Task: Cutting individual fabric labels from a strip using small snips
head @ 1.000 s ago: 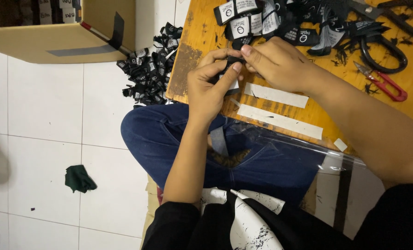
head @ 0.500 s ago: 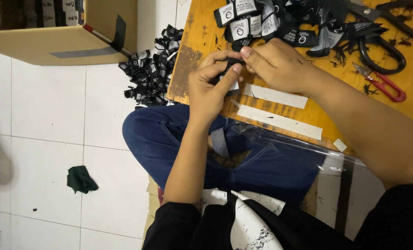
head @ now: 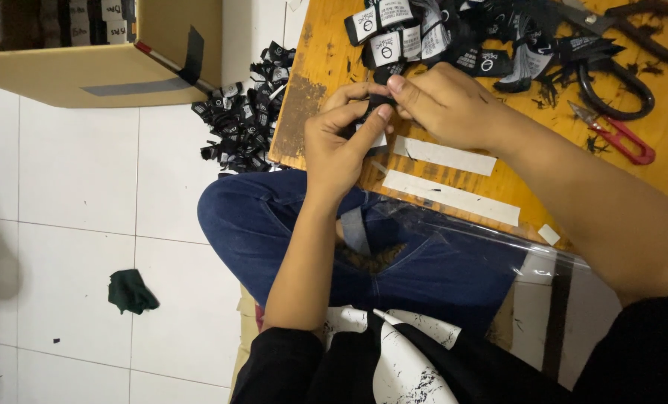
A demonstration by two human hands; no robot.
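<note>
Mid-fold — left hand (head: 334,146) and right hand (head: 442,105) pinching one black label (head: 371,120) together (over the board (head: 319,82)); next, probably a firm crease.

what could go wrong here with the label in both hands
The left hand and right hand pinch a small black label near the board edge, above the floor pile; a slip could lose it there. The snips lie open-tipped near the right forearm, which might catch on them.
</note>
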